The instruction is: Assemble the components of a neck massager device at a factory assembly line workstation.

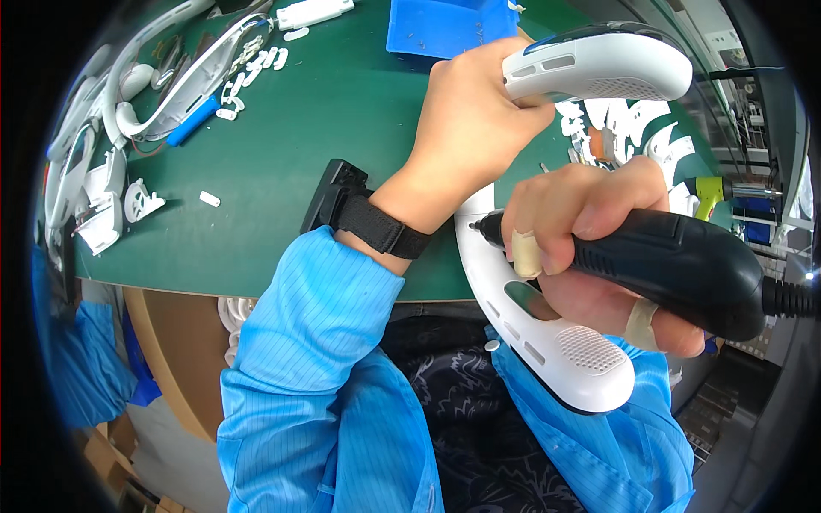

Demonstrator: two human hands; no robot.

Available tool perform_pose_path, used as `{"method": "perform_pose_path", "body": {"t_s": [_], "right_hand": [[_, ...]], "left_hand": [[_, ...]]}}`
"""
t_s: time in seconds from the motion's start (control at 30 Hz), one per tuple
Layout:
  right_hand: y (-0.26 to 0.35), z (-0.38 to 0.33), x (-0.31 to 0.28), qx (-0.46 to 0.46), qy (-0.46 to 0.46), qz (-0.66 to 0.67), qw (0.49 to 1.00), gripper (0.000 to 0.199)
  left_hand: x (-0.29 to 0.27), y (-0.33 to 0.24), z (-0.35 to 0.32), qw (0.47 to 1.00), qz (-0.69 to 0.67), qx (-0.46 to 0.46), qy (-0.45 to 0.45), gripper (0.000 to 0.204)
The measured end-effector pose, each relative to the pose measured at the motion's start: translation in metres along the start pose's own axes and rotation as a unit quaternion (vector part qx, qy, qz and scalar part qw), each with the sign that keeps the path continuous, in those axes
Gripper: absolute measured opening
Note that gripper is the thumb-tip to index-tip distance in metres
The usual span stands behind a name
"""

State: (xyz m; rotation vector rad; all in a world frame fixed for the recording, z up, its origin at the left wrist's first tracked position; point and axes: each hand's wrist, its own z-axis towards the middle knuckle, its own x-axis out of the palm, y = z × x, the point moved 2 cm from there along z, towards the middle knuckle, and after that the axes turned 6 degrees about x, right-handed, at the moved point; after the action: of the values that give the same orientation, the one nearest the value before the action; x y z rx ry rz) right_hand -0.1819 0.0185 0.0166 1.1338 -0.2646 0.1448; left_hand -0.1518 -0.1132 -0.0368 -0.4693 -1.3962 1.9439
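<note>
A white curved neck fan (486, 278) spans the front edge of the table, one rounded end up at the far right and the other low towards my lap. My left hand (479, 107) is wrapped round its upper arm. In my right hand (590, 227) is a black electric screwdriver (676, 265), lying slantwise with its cord off to the right. Its tip meets the fan's inner side near a small hole; whether a screw sits there I cannot tell. Tape covers parts of two right-hand fingers. A black strap with a device (342, 201) circles my left wrist.
On the green table (299, 111), white fan shells (120, 94), a blue cylinder (194, 121) and small white pieces (248, 77) lie at left. A blue bin (445, 30) stands at the back. White curved parts (637, 120) and a yellow-green tool (708, 195) are at right. A cardboard box (175, 368) stands below.
</note>
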Motion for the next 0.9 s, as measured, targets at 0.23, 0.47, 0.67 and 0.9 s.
{"method": "perform_pose_path", "body": {"t_s": [0.23, 0.47, 0.67, 0.9], "right_hand": [[0.003, -0.003, -0.003, 0.010, -0.018, 0.027, 0.999, 0.085], [0.021, 0.002, -0.005, -0.004, -0.005, 0.034, 0.999, 0.086], [0.059, 0.010, -0.030, -0.059, 0.038, -0.004, 0.998, 0.095], [0.135, 0.004, -0.078, -0.056, -0.192, -0.108, 0.974, 0.110]], "left_hand": [[-0.002, -0.001, 0.000, 1.000, 0.001, 0.016, 0.009, 0.025], [-0.002, -0.001, 0.001, 1.000, -0.005, 0.008, 0.023, 0.025], [0.001, -0.009, 0.001, 1.000, 0.005, 0.019, 0.024, 0.026], [0.004, -0.012, 0.000, 1.000, 0.005, 0.019, 0.014, 0.031]]}}
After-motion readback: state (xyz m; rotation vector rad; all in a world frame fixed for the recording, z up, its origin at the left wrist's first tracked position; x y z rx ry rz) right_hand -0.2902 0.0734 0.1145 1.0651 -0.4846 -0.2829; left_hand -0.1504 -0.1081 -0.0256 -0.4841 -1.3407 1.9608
